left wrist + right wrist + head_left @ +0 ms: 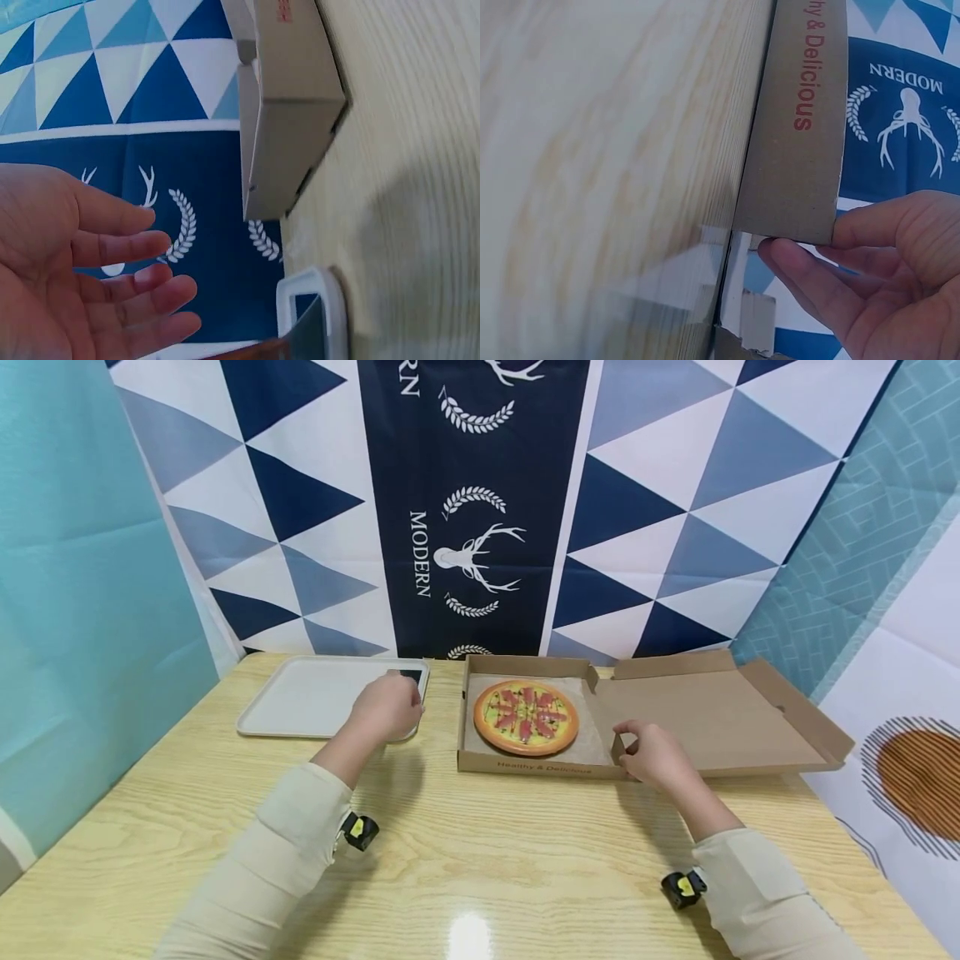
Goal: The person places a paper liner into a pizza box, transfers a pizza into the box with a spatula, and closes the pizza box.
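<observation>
My right grip (656, 756) is closed on the front right corner of the open brown cardboard box (487, 761), thumb and fingers pinching the end of its front wall, printed "Healthy & Delicious" in red. Inside, left of that corner and apart from my fingers, lies a round pizza with an orange-brown crust (525, 718), topped with pink-red pieces on yellow-green. The box's flat brown cardboard lid (697, 718) is folded out to the right. My left grip (387, 703) is over the right end of the white rectangular tray (322, 697), its fingers loosely extended and apart, holding nothing; a small dark patch on the tray beside it is too hidden to identify. Tray and box rest on the pale wood-grain counter (487, 843), the tray left of the box.
</observation>
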Demonstrator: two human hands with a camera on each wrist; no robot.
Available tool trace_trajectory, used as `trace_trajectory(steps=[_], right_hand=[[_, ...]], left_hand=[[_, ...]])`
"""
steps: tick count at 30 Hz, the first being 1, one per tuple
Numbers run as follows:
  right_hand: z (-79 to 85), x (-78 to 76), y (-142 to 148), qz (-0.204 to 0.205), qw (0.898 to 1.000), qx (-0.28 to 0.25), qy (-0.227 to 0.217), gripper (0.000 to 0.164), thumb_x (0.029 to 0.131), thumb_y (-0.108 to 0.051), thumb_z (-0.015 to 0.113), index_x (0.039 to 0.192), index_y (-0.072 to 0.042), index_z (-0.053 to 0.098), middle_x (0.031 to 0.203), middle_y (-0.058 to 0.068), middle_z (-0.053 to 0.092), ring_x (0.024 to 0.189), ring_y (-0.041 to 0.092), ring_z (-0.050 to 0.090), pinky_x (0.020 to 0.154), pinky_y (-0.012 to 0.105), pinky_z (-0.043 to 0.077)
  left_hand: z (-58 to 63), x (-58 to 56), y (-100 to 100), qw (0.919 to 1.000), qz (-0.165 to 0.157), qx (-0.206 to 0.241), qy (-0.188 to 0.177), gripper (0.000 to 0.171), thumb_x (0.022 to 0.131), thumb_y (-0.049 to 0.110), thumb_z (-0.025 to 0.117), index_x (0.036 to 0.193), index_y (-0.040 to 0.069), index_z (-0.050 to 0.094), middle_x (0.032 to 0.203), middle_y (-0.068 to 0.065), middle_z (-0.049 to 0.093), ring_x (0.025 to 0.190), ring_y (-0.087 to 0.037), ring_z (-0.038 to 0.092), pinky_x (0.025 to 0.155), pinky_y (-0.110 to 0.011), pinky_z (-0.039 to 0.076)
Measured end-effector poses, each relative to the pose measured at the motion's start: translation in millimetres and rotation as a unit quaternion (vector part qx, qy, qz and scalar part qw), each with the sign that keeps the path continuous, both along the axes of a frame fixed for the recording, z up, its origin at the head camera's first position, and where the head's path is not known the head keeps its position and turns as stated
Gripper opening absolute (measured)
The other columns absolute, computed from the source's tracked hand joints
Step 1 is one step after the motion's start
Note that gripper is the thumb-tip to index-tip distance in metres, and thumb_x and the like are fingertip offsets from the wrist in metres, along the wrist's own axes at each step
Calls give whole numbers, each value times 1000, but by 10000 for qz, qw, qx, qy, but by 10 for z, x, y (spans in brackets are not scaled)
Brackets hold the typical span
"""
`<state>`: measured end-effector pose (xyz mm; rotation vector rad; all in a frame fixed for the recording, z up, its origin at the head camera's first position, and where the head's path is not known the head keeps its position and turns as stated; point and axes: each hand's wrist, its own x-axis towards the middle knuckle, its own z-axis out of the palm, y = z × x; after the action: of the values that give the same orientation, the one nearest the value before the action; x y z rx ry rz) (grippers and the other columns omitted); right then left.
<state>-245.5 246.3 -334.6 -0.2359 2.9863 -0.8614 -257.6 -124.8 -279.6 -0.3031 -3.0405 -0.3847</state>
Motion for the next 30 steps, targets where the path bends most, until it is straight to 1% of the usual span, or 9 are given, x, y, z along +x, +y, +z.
trace_trajectory(steps=[2,4,7,10,15,19,22,27,30], right_hand=[[-1,1,1,-20,10000,-25,18,47,84,5,61,130,12,50,86,19,67,64,21,65,57,35,50],[-5,1,2,-45,10000,-62,42,47,84,4,62,129,12,50,87,20,67,64,22,66,57,35,51],[-14,2,5,-91,9998,-145,83,46,85,4,63,129,12,51,88,21,67,64,23,66,57,35,52],[-23,1,8,-151,9995,-259,65,45,87,3,63,129,13,50,89,23,67,64,24,67,57,34,53],[-33,0,14,-260,9990,-367,-7,43,89,1,61,128,14,51,90,23,66,65,24,67,56,33,53],[-41,9,26,-305,9988,-381,47,40,90,-2,58,126,15,52,91,22,67,65,24,67,55,33,50],[-34,23,41,-327,9987,-339,198,39,91,-4,56,125,14,53,92,22,67,71,26,65,58,35,49],[-8,75,82,-477,9965,-316,613,38,91,-8,56,123,11,57,98,24,67,86,35,63,70,45,50],[4,116,120,-628,9936,-463,817,35,91,-9,57,120,11,58,101,26,66,92,40,62,72,46,50]], left_hand=[[-23,10,30,9996,-85,256,-46,18,95,18,59,94,4,71,101,-12,66,95,-30,62,83,-44,50],[-58,8,52,9986,-189,502,-27,23,94,18,61,107,1,70,108,-14,67,103,-31,61,89,-45,48],[-115,-3,75,9962,-382,787,-17,27,93,16,62,112,-2,68,110,-17,66,104,-32,59,91,-45,47],[-187,-26,83,9926,-481,1100,-159,29,93,16,64,114,-3,66,114,-19,64,109,-34,58,92,-45,46],[-329,-69,100,9794,-277,1884,-674,34,93,17,65,120,-2,62,121,-22,59,114,-35,56,93,-46,46],[-405,-86,114,9700,-127,2247,-922,36,93,17,66,122,-3,61,123,-22,58,111,-33,58,88,-41,50],[-455,-98,123,9597,-53,2558,-1160,37,93,15,65,125,-4,60,125,-22,56,107,-32,60,80,-39,54],[-505,-126,153,9323,93,3238,-1610,42,94,13,64,131,-4,54,131,-25,51,104,-32,60,72,-38,57],[-521,-154,178,9207,144,3471,-1778,44,95,12,63,134,-4,51,133,-26,49,104,-32,60,69,-36,57]])
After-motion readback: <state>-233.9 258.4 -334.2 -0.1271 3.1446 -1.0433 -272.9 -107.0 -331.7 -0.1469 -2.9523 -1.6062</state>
